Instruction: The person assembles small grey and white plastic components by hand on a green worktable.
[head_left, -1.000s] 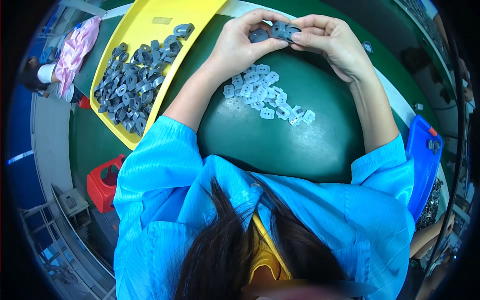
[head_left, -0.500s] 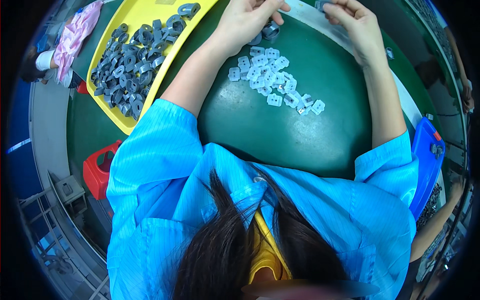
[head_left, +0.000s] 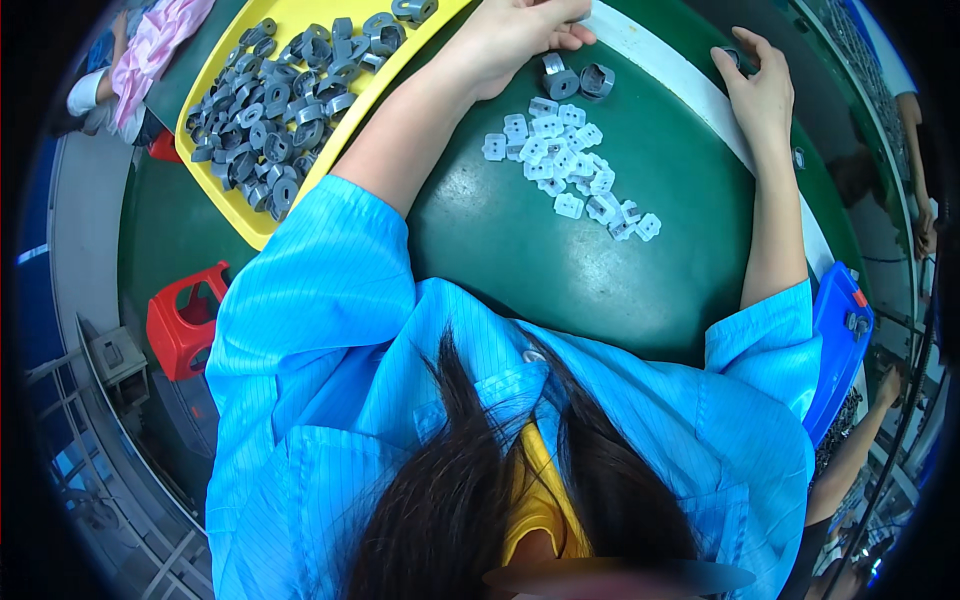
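Note:
My left hand [head_left: 522, 42] is at the top edge with its fingers bent in; the fingertips run partly out of view, so whatever they pinch is hidden. Just below it, a few grey ring-shaped plastic parts [head_left: 597, 81] stand on the green tabletop [head_left: 600, 285]. Nearer to me lies a loose pile of small translucent white plastic pieces [head_left: 566, 160], several with tiny slots. My right hand [head_left: 765, 100] is beyond the white strip, thumb and finger around a dark grey plastic part [head_left: 733, 56], which they partly cover.
At the left stands a yellow tray [head_left: 232, 222] heaped with grey ring-shaped parts [head_left: 270, 125]. A red stool [head_left: 172, 335] is below it. A blue tray [head_left: 835, 345] sits at the right by my elbow. A white strip [head_left: 690, 85] curves across the far side. Other people's arms [head_left: 855, 450] show at the right.
My right hand has swung right, away from the left hand, carrying the grey part past the white strip. The view has shifted slightly, and more of the grey parts by my left hand show.

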